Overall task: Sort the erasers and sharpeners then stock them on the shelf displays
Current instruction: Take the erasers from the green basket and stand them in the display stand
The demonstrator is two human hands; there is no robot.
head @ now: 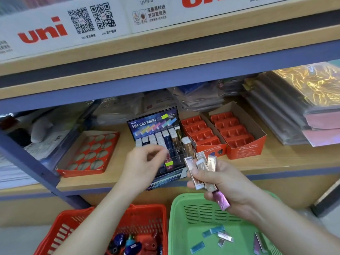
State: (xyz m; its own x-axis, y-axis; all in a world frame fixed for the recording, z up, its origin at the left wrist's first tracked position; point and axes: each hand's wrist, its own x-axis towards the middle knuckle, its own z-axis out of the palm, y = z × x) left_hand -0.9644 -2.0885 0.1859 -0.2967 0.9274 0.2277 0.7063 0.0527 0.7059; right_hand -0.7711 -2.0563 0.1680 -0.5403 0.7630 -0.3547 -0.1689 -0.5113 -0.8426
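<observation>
A dark Hi-Polymer eraser display [153, 124] stands on the wooden shelf [276, 162], with several slim stick erasers upright in its slots. My right hand [226, 188] grips a bunch of slim erasers [200, 170], gold ones on top and a pink one below. My left hand [145, 162] hovers in front of the display with fingers curled together; it is blurred and I cannot tell whether it pinches anything. Below, a green basket [184, 214] holds several loose blue, silver and pink erasers. A red basket [147, 216] holds blue and red sharpeners [128, 243].
Two orange sharpener boxes [244, 150] with red trays sit right of the display. A red tray with round holes [88, 153] lies to its left. Stacked plastic-wrapped paper [294, 111] fills the shelf's right. A blue shelf post [36, 172] slants at left.
</observation>
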